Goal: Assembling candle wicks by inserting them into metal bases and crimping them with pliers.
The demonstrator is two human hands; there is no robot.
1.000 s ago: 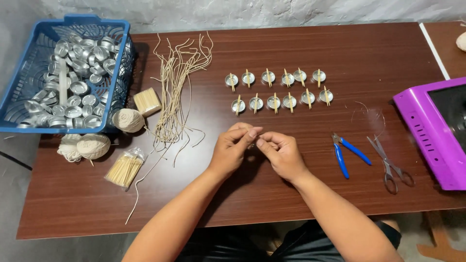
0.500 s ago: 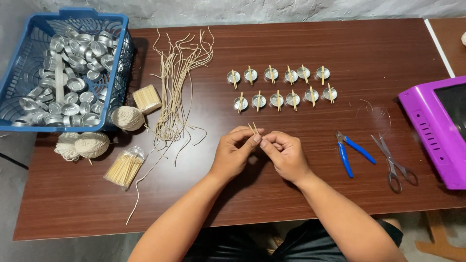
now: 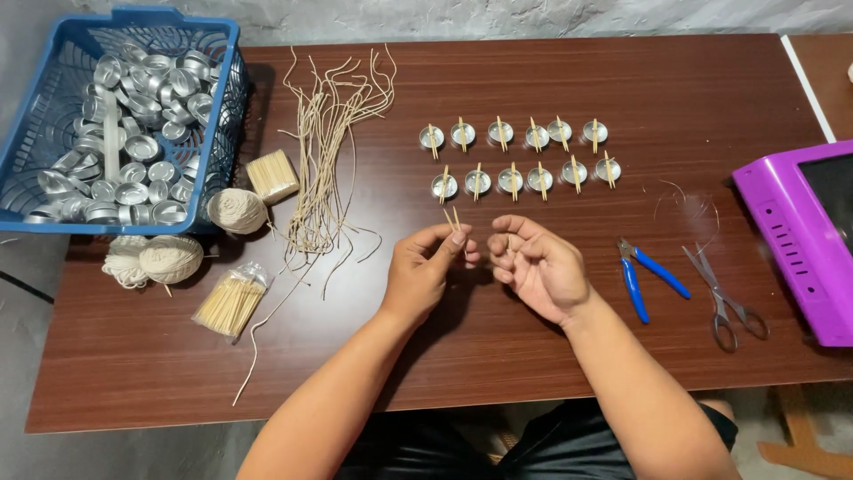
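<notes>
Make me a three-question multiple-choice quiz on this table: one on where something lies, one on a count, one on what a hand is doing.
1. Where is the blue basket?
A. far left corner
B. beside the scissors
C. under the table

2. How many small metal cups stand in the two rows?
A. six
B. twelve
C. twenty

3. What is the left hand doing?
A. lying flat on the table
B. gripping the pliers
C. pinching thin sticks

Answers:
1. A: the basket sits at the table's far left corner.
2. B: each row holds six cups.
3. C: the sticks poke up from its pinched fingertips; the pliers lie untouched beyond the right hand.
</notes>
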